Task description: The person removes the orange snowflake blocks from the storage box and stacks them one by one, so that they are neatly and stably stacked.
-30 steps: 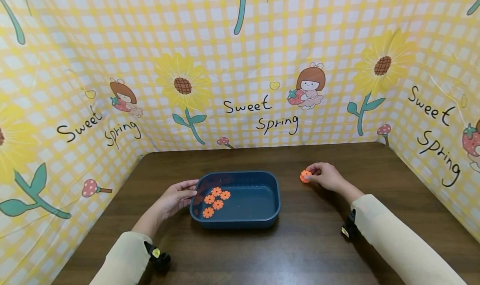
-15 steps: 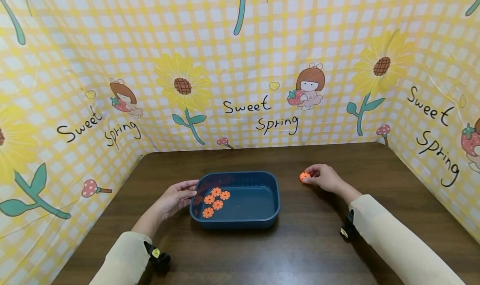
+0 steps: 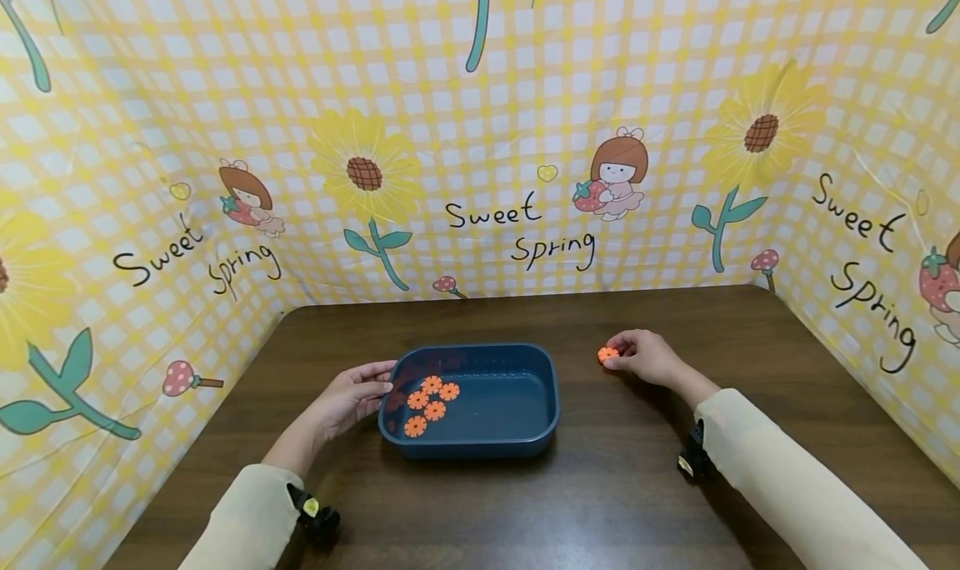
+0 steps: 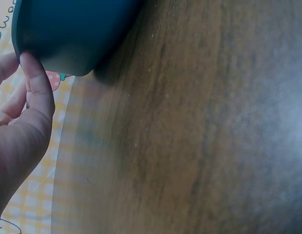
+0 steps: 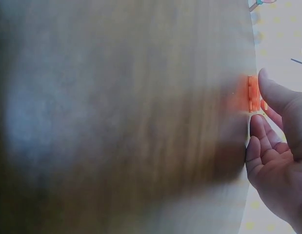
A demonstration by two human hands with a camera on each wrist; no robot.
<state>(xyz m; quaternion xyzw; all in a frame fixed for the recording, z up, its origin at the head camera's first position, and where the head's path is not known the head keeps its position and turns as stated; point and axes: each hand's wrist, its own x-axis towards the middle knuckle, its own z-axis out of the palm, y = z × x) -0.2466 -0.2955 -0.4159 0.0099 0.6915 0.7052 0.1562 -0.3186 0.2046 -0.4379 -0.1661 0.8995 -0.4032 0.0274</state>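
Note:
My left hand point(image 3: 354, 401) pinches the left rim of a dark blue rectangular tub point(image 3: 480, 449), thumb on one side and fingers on the other. The left wrist view shows this pinch at the tub's corner point(image 4: 68, 63). Several orange flower-shaped notched discs point(image 3: 435, 410) lie flat in the left half of the tub. To the right of the tub, my right hand point(image 3: 648, 357) holds an orange notched disc point(image 3: 606, 356) between thumb and fingers, close to the tabletop. Edge-on in the right wrist view, the orange piece point(image 5: 253, 93) seems to have more than one layer.
The brown wooden table point(image 3: 540, 512) carries the tub near its middle. A yellow checked cloth point(image 3: 480, 162) printed with flowers hangs along its back and sides. Each wrist wears a black camera, such as the one on the left point(image 3: 321, 524).
My right hand has shifted very slightly left and down with the orange disc, which now shows a little flatter. The left hand and the tub have stayed in place.

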